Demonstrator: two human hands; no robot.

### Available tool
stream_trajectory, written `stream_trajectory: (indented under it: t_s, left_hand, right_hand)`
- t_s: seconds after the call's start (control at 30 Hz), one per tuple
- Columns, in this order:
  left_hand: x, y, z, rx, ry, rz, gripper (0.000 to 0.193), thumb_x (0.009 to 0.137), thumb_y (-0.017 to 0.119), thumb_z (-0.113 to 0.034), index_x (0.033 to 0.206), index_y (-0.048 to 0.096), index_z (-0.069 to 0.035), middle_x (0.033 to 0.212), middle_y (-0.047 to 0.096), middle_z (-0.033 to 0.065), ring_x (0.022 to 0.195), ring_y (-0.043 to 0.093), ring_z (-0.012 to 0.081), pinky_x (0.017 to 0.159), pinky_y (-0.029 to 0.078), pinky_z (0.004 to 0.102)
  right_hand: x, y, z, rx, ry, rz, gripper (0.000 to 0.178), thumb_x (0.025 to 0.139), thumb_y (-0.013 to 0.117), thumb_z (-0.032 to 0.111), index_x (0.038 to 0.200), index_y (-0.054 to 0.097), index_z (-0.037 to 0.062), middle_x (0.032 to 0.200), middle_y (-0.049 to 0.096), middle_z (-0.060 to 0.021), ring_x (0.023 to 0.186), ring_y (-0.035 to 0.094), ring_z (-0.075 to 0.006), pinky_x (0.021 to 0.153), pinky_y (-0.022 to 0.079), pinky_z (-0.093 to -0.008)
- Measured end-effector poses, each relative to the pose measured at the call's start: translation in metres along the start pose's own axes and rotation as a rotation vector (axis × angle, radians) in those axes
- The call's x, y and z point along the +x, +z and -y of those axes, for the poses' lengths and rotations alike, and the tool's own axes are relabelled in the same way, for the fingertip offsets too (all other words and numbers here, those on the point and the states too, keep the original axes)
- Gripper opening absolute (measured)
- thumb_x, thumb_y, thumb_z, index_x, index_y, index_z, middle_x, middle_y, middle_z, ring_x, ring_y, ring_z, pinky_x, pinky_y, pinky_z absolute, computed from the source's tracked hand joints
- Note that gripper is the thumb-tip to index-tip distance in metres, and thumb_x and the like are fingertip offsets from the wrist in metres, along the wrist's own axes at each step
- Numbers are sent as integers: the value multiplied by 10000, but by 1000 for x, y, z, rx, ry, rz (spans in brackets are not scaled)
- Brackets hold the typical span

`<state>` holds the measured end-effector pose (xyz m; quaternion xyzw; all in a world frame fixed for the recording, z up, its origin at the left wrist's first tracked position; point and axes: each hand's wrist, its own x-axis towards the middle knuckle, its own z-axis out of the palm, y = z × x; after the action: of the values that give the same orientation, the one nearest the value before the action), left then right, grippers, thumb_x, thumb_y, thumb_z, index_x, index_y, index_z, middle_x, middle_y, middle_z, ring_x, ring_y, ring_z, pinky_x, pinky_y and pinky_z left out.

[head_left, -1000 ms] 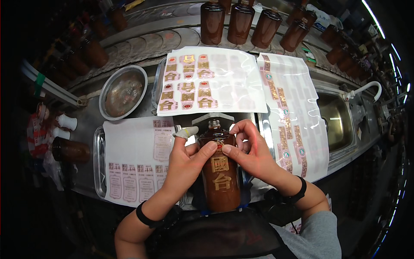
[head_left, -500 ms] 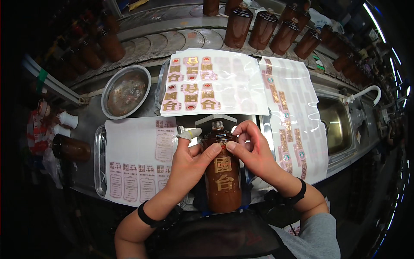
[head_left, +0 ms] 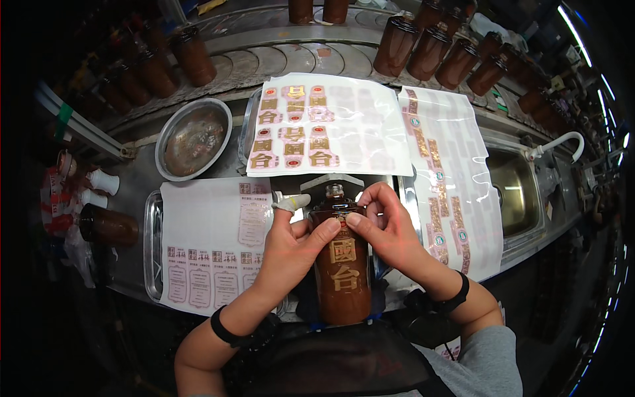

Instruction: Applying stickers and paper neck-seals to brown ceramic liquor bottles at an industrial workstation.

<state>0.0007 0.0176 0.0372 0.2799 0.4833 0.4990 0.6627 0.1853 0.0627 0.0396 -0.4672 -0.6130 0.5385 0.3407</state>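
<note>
A brown glass bottle (head_left: 344, 291) stands upright in front of me, with large gold characters down its front. Near its shoulder is a small red and gold sticker (head_left: 342, 221), partly covered by my thumbs. My left hand (head_left: 296, 245) grips the bottle's left side, its thumb pressed on the sticker's left edge; one finger wears a pale finger cover (head_left: 292, 202). From the other side my right hand (head_left: 387, 228) also holds the bottle, index finger bent and thumb against the sticker's right edge. The bottle's back and some fingertips are hidden.
Gold-character sticker sheets (head_left: 370, 132) lie behind the bottle, strip sticker sheets (head_left: 473, 172) to the right, text label sheets (head_left: 205, 228) to the left. A metal bowl (head_left: 173, 175) stands back left. Brown bottles (head_left: 428, 53) line a conveyor (head_left: 284, 61) behind. A sink (head_left: 519, 198) is at right.
The bottles on the conveyor have moved to the right. My thumbs have shifted very slightly on the sticker; the held bottle stays in almost the same place.
</note>
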Motion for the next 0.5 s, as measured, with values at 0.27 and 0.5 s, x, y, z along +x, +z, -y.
stream_trajectory:
  t_s: [0.27,0.5]
  left_hand:
    - [1,1,-4,38,-1,2,573,932,709,-114,1352,346,27,1150,655,208,1033,673,201,850,564,286]
    - [4,4,-4,30,13,-25,547,931,712,-133,1327,373,34,1110,679,191,1001,683,187,828,559,272]
  right_hand:
    - [2,0,-1,114,24,-9,223,924,685,188,990,508,70,726,404,59,624,336,-20,546,294,-209]
    - [1,3,5,12,55,-24,311,885,746,232,972,502,61,650,354,62,595,299,-21,515,241,-228]
